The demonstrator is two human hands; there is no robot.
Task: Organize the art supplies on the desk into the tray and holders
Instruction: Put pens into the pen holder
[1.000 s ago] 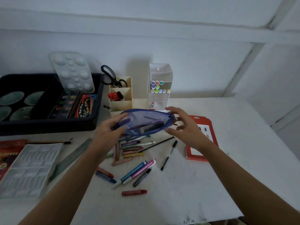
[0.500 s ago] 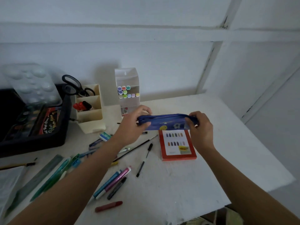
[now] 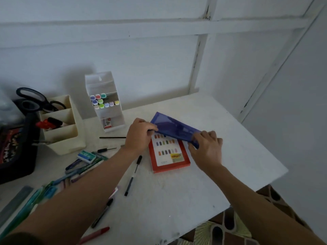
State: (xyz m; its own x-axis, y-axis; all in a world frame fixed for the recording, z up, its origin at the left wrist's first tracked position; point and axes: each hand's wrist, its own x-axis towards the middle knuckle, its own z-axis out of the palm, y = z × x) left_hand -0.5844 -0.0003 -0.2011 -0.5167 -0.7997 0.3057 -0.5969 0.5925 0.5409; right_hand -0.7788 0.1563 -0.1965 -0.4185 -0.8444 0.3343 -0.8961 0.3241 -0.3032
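Where the desk [image 3: 230,138] runs out at the left, a black tray [image 3: 16,167] stands, and a cream holder [image 3: 60,138] just beside it carries scissors [image 3: 30,99] and red markers [image 3: 43,124]. Next, a white holder [image 3: 115,121] contains pastel-capped markers [image 3: 101,101]. Loose pens [image 3: 83,167] lie scattered in front of both. The left hand [image 3: 139,137] grasps the pouch [image 3: 173,129] at its left end, fingers curled over it. The pouch is blue, tilted, and held over the top edge of a red box [image 3: 169,161] lying flat. The right hand [image 3: 207,149] grips the pouch's right end.
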